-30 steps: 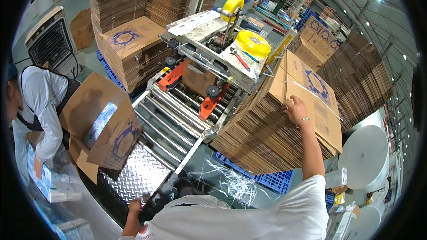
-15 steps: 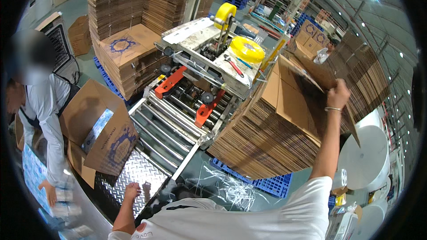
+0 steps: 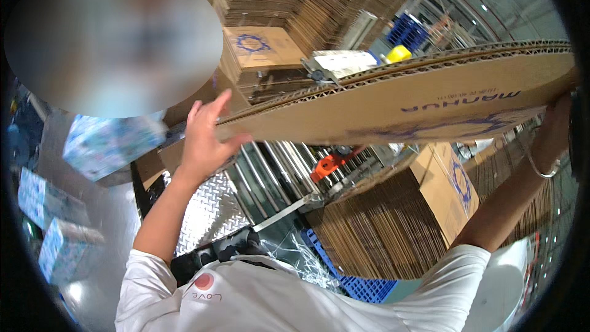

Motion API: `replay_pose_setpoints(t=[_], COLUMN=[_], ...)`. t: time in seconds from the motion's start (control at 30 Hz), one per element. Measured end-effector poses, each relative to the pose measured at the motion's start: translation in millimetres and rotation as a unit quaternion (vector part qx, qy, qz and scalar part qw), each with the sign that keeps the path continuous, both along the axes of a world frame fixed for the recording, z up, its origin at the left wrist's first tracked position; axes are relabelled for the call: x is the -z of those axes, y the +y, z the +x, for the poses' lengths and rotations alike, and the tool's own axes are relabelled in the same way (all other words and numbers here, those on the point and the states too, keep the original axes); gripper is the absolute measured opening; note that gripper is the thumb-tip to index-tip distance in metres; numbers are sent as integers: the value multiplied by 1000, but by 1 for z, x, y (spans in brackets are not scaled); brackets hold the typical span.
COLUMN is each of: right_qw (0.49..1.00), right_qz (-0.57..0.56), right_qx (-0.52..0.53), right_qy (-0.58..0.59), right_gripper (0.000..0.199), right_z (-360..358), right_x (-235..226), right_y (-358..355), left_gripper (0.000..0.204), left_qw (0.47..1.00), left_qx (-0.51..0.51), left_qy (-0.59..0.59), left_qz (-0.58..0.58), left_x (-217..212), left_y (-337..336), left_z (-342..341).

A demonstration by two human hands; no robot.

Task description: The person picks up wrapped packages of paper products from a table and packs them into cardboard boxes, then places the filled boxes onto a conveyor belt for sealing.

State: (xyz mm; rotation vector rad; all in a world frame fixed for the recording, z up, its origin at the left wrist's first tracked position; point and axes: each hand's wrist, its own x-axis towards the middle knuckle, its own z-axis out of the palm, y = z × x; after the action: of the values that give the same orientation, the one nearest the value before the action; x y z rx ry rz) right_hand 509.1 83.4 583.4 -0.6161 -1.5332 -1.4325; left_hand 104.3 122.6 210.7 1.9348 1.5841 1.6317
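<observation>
A flattened cardboard carton [image 3: 381, 110] with blue print hangs in front of me, its corrugated edge up, tilted across the view. My right hand [image 3: 558, 114] grips its right end by the dark rim of the picture; the fingers are mostly hidden. At the carton's left end is my left hand [image 3: 208, 138], open, thumb and fingers spread about the edge; whether it touches is hard to tell. Below the carton stands a tall stack of flat cartons [image 3: 381, 227].
A roller conveyor [image 3: 276, 175] with an orange guide [image 3: 335, 163] runs under the carton, beside a diamond-plate metal sheet [image 3: 212, 215]. At left, blue-patterned packs [image 3: 114, 144] lie by a metal table [image 3: 117, 233], near a blurred co-worker [image 3: 117, 43]. Plastic strapping [image 3: 310, 264] litters the floor near a blue pallet [image 3: 362, 288].
My right hand has lifted the flattened carton off the stack and swung it in front of me. My left hand has risen from above the metal sheet to its left end, fingers spreading.
</observation>
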Motion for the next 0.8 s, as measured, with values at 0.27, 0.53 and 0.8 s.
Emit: replay_pose_setpoints(t=[0.27,0.53,0.8], right_qw=[620,268,82], right_qz=[-644,-924,-953], right_qx=[-253,-179,-286], right_qy=[370,-205,-56], right_gripper=[49,57,85], right_z=[3,-100,-118], right_x=[281,411,449], right_y=[139,35,35], left_gripper=[34,34,45], left_qw=[968,927,943], left_qx=[-37,-213,-321], left_qy=[204,279,-49], left_qz=[-141,-133,-64], left_x=[0,75,112], left_y=[-114,-111,-106], left_z=[-97,-109,-68])
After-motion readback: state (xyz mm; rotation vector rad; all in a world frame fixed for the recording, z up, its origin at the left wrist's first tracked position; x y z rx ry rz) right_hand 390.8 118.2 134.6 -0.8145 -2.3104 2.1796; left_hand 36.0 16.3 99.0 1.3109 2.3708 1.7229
